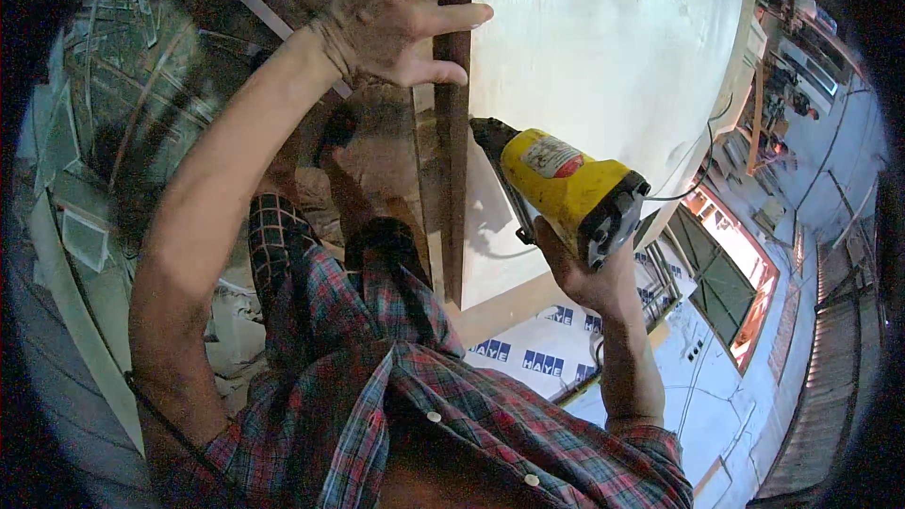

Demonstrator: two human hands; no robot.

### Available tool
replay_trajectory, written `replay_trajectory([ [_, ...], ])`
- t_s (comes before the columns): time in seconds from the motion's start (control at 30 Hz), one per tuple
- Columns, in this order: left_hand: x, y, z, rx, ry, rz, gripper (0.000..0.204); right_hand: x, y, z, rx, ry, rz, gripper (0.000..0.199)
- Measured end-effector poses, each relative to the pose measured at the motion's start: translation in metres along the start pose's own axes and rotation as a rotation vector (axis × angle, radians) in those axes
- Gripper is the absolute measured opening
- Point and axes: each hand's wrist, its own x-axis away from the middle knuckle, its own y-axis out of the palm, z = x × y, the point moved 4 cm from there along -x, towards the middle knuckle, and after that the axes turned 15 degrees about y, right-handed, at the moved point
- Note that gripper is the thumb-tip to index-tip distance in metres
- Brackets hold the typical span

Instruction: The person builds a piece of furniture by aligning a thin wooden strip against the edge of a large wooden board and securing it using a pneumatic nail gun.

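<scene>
My left hand [415,14], a ring on one finger, reaches up with its fingers spread and straight. Its fingertips and thumb rest across a dark wooden strip [454,160] along the edge of a large pale panel [594,19]. My right hand [584,273] is closed round the handle of a yellow and black nail gun [556,179]. The gun's black nose meets the strip's edge below my left thumb, or comes very close to it. The gun's body partly hides my right fingers.
A thin dark cord [709,155] curves behind the gun. Below the panel lies a white sheet with blue printed blocks [542,339]. Scraps and frame pieces [104,123] clutter the left side. At the right are a window opening [731,273] and a pale wall [693,386].
</scene>
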Motion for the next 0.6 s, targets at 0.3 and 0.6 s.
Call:
replay_trajectory([
  [0.3, 0.002, 0.001, -0.001, -0.083, 0.051, -0.111, 0.062, -0.006, 0.003, 0.010, -0.068, 0.065, 0.045, 0.030],
  [0.6, 0.003, 0.000, -0.002, -0.075, 0.066, -0.075, 0.062, 0.004, 0.015, 0.018, -0.289, 0.127, 0.047, 0.026],
])
